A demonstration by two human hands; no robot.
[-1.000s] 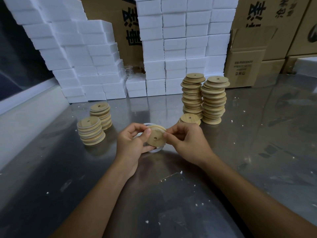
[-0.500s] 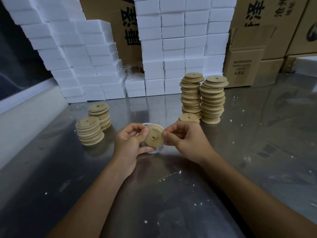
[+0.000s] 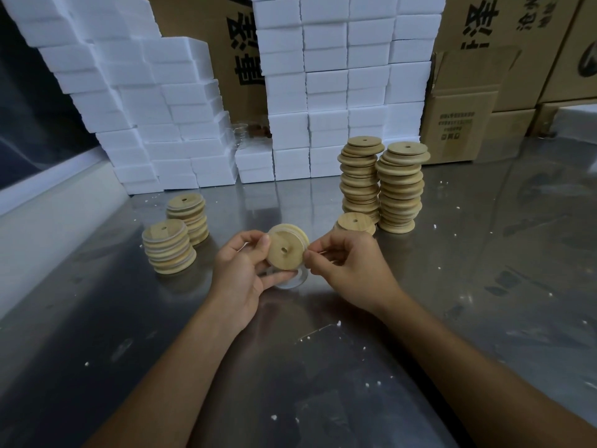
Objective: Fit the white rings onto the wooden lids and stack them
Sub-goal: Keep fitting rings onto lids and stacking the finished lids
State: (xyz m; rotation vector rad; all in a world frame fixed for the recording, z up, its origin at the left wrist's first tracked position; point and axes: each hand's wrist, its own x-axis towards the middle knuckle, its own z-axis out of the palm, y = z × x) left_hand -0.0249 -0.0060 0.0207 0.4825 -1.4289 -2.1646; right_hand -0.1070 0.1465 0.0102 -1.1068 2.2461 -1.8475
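Where fingers (image 3: pixel 258 245) grip the lid (image 3: pixel 286 252), its ring (image 3: pixel 292 281) blurs.

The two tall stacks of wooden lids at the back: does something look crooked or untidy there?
Yes. Both tall stacks are uneven: lids sit offset from one another, so the sides zigzag, and they nearly touch. White crumbs also litter the metal table.

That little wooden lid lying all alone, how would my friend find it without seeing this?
Find the two tall lid stacks on the metal table, in front of the white foam blocks. At the foot of the left one, just beyond the right hand, sits a single wooden lid. It is the only one lying alone, neither stacked nor held.
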